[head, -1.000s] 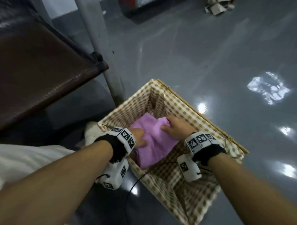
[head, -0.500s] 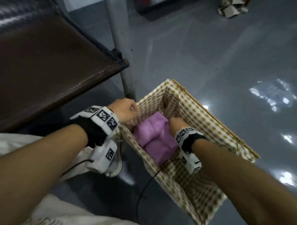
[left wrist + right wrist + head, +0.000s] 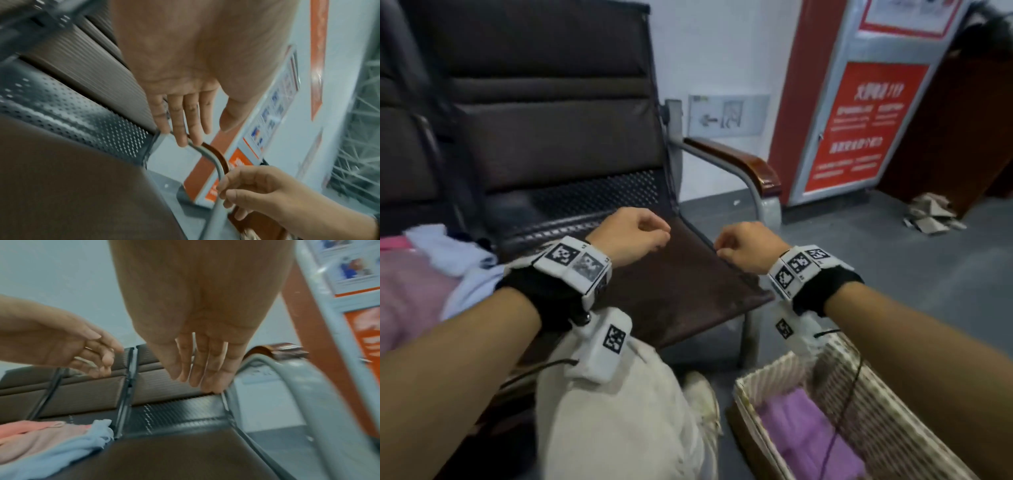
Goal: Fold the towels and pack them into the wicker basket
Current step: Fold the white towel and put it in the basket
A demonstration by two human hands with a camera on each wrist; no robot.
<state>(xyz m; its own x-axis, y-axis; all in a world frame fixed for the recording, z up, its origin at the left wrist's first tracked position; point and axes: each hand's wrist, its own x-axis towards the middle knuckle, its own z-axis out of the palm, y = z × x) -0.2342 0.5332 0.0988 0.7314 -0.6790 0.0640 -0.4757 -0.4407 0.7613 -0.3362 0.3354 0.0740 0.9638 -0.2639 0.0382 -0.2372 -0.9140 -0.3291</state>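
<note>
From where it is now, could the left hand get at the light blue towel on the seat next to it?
Probably yes. The left hand is empty, fingers relaxed, above the brown seat. The light blue towel lies on the neighbouring seat to its left, on top of a pink towel, with nothing visible between.

Brown padded bench [image 3: 640,287] on grey floor [image 3: 893,274], white wall [image 3: 722,51].

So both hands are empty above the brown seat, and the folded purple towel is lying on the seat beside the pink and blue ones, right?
Not quite. The head view shows the folded purple towel inside the wicker basket on the floor, not on the seat. The rest holds: left hand and right hand are empty above the brown seat.
</note>
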